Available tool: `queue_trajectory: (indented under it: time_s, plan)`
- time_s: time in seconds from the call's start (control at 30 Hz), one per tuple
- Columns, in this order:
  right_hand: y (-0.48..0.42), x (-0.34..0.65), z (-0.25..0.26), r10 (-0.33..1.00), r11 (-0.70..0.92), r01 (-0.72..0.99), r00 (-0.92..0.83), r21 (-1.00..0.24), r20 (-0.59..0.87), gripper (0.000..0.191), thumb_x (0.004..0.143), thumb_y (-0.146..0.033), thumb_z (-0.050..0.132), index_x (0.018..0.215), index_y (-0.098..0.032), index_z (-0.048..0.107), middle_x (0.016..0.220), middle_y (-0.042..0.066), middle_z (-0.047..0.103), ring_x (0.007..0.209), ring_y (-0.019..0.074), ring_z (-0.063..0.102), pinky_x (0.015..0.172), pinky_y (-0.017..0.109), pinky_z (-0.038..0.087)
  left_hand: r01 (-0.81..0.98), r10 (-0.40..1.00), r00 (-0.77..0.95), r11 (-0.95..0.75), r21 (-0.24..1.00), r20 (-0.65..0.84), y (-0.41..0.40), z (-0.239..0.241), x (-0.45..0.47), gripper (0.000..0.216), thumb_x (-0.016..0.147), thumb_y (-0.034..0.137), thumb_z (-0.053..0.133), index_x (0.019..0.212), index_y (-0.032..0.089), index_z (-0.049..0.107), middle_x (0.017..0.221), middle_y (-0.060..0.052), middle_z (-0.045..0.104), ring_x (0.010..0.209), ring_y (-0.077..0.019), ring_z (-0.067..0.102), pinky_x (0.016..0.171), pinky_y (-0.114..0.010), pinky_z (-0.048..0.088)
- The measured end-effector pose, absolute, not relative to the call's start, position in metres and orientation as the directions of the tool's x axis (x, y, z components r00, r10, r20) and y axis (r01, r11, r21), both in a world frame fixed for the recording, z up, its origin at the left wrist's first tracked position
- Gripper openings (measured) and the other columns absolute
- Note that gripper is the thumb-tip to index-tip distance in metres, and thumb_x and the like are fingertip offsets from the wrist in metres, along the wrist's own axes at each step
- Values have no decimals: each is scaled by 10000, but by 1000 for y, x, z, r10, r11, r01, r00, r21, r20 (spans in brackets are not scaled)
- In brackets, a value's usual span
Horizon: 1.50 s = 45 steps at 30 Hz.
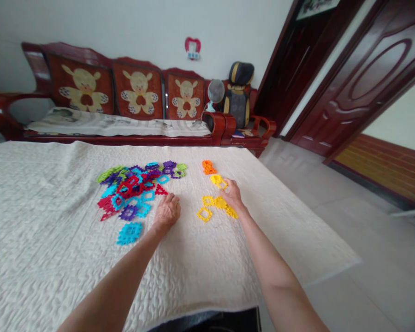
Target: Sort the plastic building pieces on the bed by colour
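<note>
Touching a yellow piece [218,180], the right hand's [233,194] fingers [228,185] half-curl.

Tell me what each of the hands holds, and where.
Left hand: curled on the quilt, contents hidden. Right hand: touches the edge of a yellow piece; a grip cannot be told.

A dark red wooden sofa [124,115] with bear-patterned back cushions [140,94] stands against a pale wall [124,23], a small fan [215,92] at its end, dark wooden doors [359,83] open beside a grey tiled floor [349,207].
</note>
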State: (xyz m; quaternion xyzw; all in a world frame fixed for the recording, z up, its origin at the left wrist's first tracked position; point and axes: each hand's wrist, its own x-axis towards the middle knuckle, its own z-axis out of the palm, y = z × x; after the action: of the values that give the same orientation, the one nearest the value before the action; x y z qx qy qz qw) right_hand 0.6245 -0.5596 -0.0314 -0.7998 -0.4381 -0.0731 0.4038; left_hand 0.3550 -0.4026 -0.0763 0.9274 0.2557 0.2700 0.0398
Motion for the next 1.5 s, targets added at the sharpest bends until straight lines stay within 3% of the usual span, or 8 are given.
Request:
queue_trajectory:
  time_s: [0.17, 0.37, 0.57, 0.97, 1.07, 1.17, 1.27, 1.5]
  plan:
    - [-530, 641, -29, 637, -308, 760, 612, -573, 469, 456, 732, -226, 614, 1187, -189, 636, 1132, 100, 653, 1111, 256, 611, 1043, 410, 486, 587, 599, 700, -793, 163, 389, -392, -70, 371, 254, 952, 185, 421, 813, 184, 634, 882, -127, 655, 891, -271, 606, 857, -418, 493]
    - [-509, 654, -24, 684, -384, 755, 619, -531, 385, 437, 730, -177, 613, 1167, -184, 639, 1129, 96, 653, 1150, 249, 595, 1047, 372, 469, 585, 604, 632, -783, 213, 485, -390, -77, 374, 271, 941, 182, 423, 1046, 162, 672, 1228, -167, 642, 1142, -306, 567, 1007, -457, 449]
    - [-508, 668, -28, 729, -376, 765, 593, -524, 343, 486, 725, -163, 627, 1208, -208, 624, 1156, 75, 647, 1143, 222, 606, 1062, 356, 453, 546, 577, 650, -807, 223, 494, -389, -85, 374, 268, 927, 153, 425, 1014, 177, 677, 1184, -144, 659, 1140, -283, 580, 1034, -435, 454]
    - [-505, 681, -30, 770, -226, 814, 486, -536, 414, 565, 647, -94, 557, 1199, -200, 622, 1240, 81, 630, 1212, 214, 584, 1112, 386, 437, 533, 571, 652, -813, 234, 499, -389, -82, 374, 259, 908, 127, 439, 995, 196, 673, 1150, -143, 664, 1108, -285, 589, 970, -446, 485]
    - [-514, 675, -28, 731, -184, 822, 481, -538, 485, 542, 654, -99, 550, 1182, -188, 629, 1279, 102, 615, 1252, 228, 566, 1144, 398, 413, 534, 567, 661, -815, 223, 491, -388, -82, 374, 242, 906, 127, 445, 977, 199, 665, 1133, -137, 666, 1094, -280, 592, 971, -437, 483]
    - [-530, 663, -28, 662, -193, 806, 528, -559, 532, 445, 710, -129, 542, 1138, -185, 651, 1191, 112, 662, 1186, 251, 609, 1103, 428, 456, 536, 566, 678, -817, 210, 469, -388, -80, 374, 231, 905, 126, 439, 951, 199, 653, 1105, -136, 669, 1064, -279, 596, 968, -431, 478]
    - [-548, 646, -33, 666, -233, 781, 562, -580, 491, 364, 748, -156, 542, 1087, -196, 671, 1121, 99, 698, 1106, 249, 649, 1045, 433, 497, 548, 568, 693, -815, 187, 444, -389, -76, 374, 229, 905, 127, 432, 944, 185, 650, 1078, -141, 673, 1047, -282, 594, 979, -430, 467]
    - [-579, 615, -34, 837, -264, 784, 476, -561, 271, 317, 753, -165, 614, 1051, -219, 705, 1121, 71, 723, 1061, 233, 679, 998, 409, 520, 548, 568, 703, -816, 183, 428, -389, -71, 374, 234, 913, 137, 424, 923, 194, 651, 1024, -129, 673, 1009, -277, 590, 964, -426, 459]
